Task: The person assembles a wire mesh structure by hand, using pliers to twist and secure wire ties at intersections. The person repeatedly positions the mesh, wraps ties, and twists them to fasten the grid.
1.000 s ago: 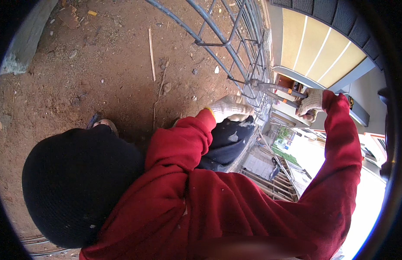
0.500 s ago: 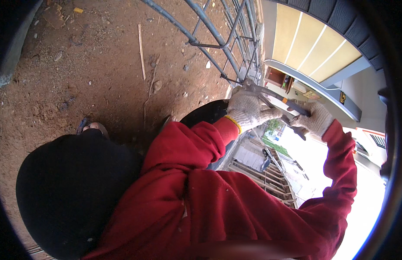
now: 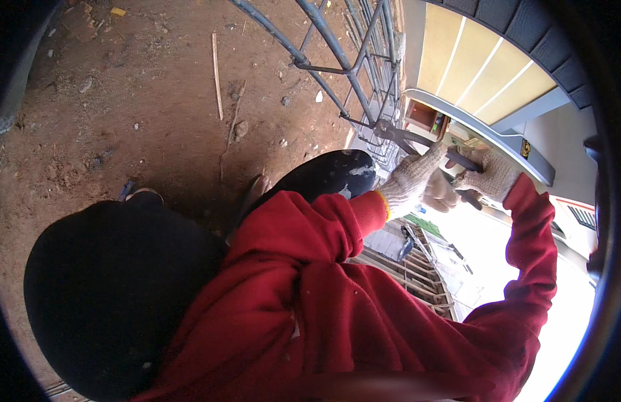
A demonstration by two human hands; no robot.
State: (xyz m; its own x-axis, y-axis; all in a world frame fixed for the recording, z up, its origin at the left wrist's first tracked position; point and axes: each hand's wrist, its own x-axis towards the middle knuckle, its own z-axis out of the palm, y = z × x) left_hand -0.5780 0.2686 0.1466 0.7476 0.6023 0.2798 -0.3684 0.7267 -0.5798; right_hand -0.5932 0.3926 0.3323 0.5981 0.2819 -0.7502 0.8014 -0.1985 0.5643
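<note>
Both gloved hands clench a dark pincer tool against the rebar cage: left hand on one handle, right hand on the other; steady, even squeezing looks best here

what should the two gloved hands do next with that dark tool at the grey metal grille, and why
Probably squeeze and twist. The left hand in a knitted white glove and the right gloved hand both grip the dark long-handled tool, whose tip meets the grey metal bar grille at a joint. What the tip bites is too small to tell.
</note>
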